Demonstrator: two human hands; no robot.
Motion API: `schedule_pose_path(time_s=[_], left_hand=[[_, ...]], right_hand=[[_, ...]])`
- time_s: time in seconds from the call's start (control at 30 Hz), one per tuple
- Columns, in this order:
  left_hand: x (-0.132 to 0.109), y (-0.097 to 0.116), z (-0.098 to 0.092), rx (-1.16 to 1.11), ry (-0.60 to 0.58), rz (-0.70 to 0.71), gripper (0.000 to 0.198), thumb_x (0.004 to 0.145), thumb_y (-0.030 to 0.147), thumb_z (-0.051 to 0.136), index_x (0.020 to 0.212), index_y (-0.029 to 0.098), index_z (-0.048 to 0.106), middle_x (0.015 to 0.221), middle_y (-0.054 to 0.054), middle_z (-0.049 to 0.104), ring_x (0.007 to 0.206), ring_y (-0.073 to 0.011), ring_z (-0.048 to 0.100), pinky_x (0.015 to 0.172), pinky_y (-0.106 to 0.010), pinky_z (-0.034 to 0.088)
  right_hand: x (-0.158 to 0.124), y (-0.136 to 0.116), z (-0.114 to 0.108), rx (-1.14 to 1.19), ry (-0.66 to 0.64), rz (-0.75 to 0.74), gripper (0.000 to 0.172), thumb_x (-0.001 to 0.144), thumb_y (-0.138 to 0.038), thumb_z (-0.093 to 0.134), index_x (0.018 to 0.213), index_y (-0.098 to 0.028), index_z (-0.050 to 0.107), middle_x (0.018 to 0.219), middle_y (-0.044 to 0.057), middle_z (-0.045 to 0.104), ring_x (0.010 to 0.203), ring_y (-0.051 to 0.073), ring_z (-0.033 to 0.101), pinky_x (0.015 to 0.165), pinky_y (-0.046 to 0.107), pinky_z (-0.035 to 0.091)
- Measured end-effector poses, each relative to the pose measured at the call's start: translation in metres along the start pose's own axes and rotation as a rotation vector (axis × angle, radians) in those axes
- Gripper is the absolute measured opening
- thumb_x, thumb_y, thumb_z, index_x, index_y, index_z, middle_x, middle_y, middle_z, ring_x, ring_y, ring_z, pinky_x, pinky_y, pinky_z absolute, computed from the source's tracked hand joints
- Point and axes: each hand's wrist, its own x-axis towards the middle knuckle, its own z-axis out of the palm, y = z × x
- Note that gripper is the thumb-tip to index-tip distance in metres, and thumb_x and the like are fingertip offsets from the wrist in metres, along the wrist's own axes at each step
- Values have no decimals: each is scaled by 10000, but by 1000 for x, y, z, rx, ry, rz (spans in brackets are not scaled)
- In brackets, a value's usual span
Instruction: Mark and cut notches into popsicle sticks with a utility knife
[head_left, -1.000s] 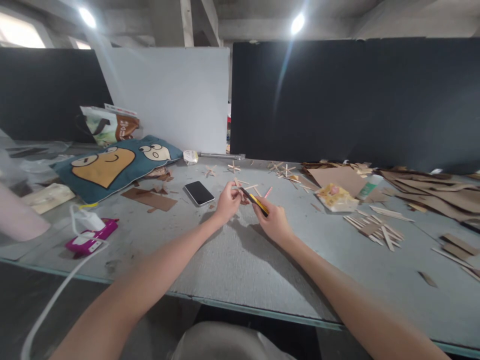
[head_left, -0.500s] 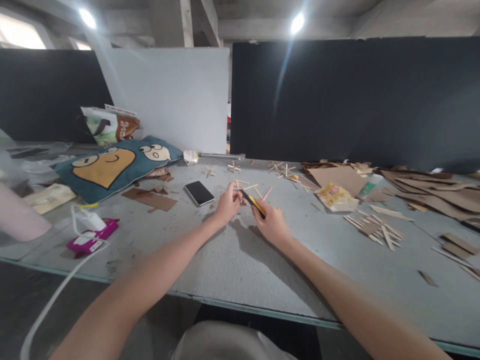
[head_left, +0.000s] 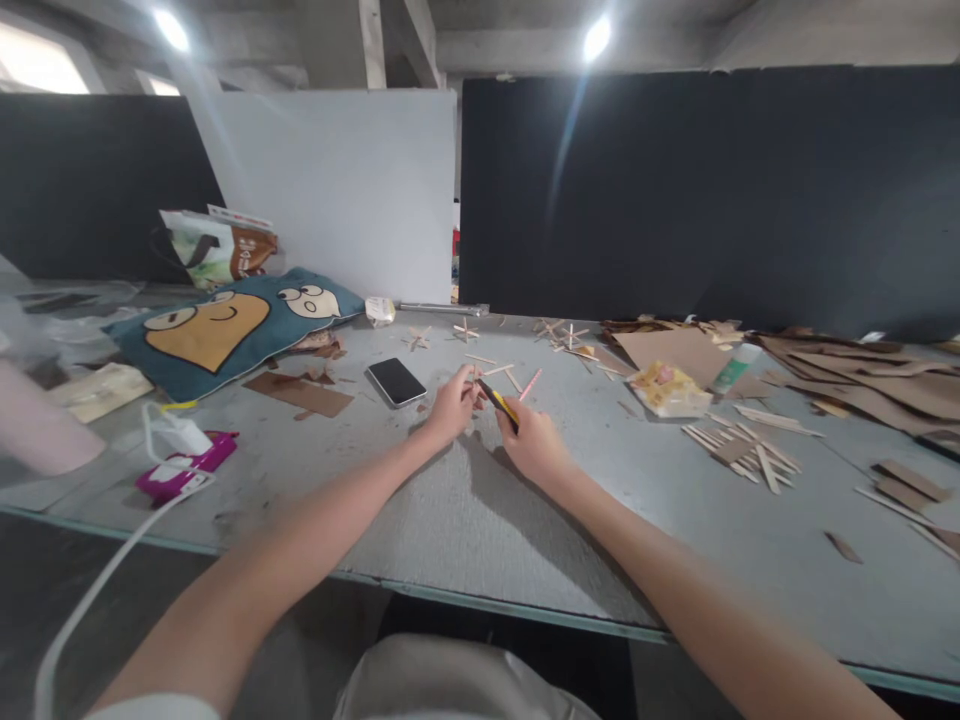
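My right hand (head_left: pixel 536 440) is wrapped around a yellow and black utility knife (head_left: pixel 501 403). The knife's tip points up and left, close to the fingers of my left hand (head_left: pixel 454 402). Those fingers are pinched together on a small piece of wooden stick, mostly hidden by them. Just beyond my hands, a few loose wooden sticks (head_left: pixel 513 379) and a pink marked strip (head_left: pixel 531 384) lie on the grey table (head_left: pixel 450 520). Farther back sit several star shapes made of crossed sticks (head_left: pixel 466 330).
Left of my hands lie a phone (head_left: pixel 397 382), a cardboard piece (head_left: pixel 298 393), a blue pillow (head_left: pixel 247 325) and a magenta power strip (head_left: pixel 161 482). To the right are a yellow packet (head_left: pixel 667 390), a glue bottle (head_left: pixel 736 368), a stick pile (head_left: pixel 739 452) and cardboard sheets (head_left: pixel 862 375).
The knife in my right hand has shifted slightly left and its handle is more covered by my fingers. My left hand stays in nearly the same place. The view has moved a little.
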Motion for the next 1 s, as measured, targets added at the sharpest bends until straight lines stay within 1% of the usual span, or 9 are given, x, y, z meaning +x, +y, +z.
schedule_pose_path(time_s=[0.17, 0.23, 0.37, 0.47, 0.57, 0.63, 0.87, 1.0], left_hand=[[-2, -5, 4, -11, -10, -13, 157, 929, 218, 557, 1077, 215, 505, 693, 38, 675, 562, -137, 666, 580, -244, 542], [-2, -5, 5, -16, -11, -6, 159, 937, 216, 549, 1088, 215, 499, 691, 43, 670, 575, -135, 673, 592, -245, 550], [1, -5, 4, -3, 26, 26, 163, 944, 241, 576, 1085, 213, 502, 680, 47, 674, 600, -140, 689, 602, -240, 543], [4, -6, 4, -82, 35, 13, 218, 946, 322, 625, 1074, 216, 484, 666, 45, 676, 600, -152, 700, 598, -247, 553], [7, -7, 5, -220, 9, -16, 313, 925, 418, 674, 1043, 222, 460, 652, 45, 669, 597, -172, 711, 632, -297, 595], [10, -7, 5, -261, 5, -25, 360, 910, 459, 693, 1030, 226, 446, 651, 42, 671, 595, -182, 715, 649, -329, 613], [11, -7, 5, -285, -4, -12, 453, 872, 563, 708, 1033, 223, 456, 641, 37, 669, 585, -194, 719, 635, -336, 617], [10, -6, 6, -281, -6, -6, 514, 841, 638, 706, 1035, 230, 462, 644, 36, 673, 577, -185, 712, 632, -331, 617]], right_hand=[[1, 4, 8, 70, 34, 0, 285, 1024, -254, 420, 1085, -181, 689, 897, 118, 768, 732, 224, 672, 612, 274, 318], [2, 5, 9, 108, 51, -11, 283, 1016, -257, 423, 1070, -182, 691, 887, 116, 765, 721, 221, 665, 614, 270, 330], [3, 5, 10, 181, 79, -25, 290, 1006, -280, 430, 1075, -183, 694, 843, 103, 749, 688, 214, 646, 622, 268, 349], [4, 5, 11, 238, 105, -21, 302, 1002, -293, 427, 1060, -181, 701, 834, 95, 738, 720, 224, 652, 640, 271, 368], [4, 5, 13, 285, 150, -10, 307, 998, -310, 430, 1051, -191, 707, 853, 88, 737, 748, 230, 661, 646, 273, 376], [4, 7, 13, 286, 164, -7, 312, 994, -327, 430, 1037, -196, 709, 835, 82, 729, 736, 231, 656, 638, 275, 370], [2, 7, 11, 272, 190, -41, 342, 987, -355, 413, 1040, -196, 712, 758, 65, 699, 664, 222, 617, 611, 276, 345], [1, 7, 11, 264, 202, -41, 345, 983, -345, 424, 1073, -191, 720, 780, 76, 720, 656, 220, 624, 606, 274, 349]])
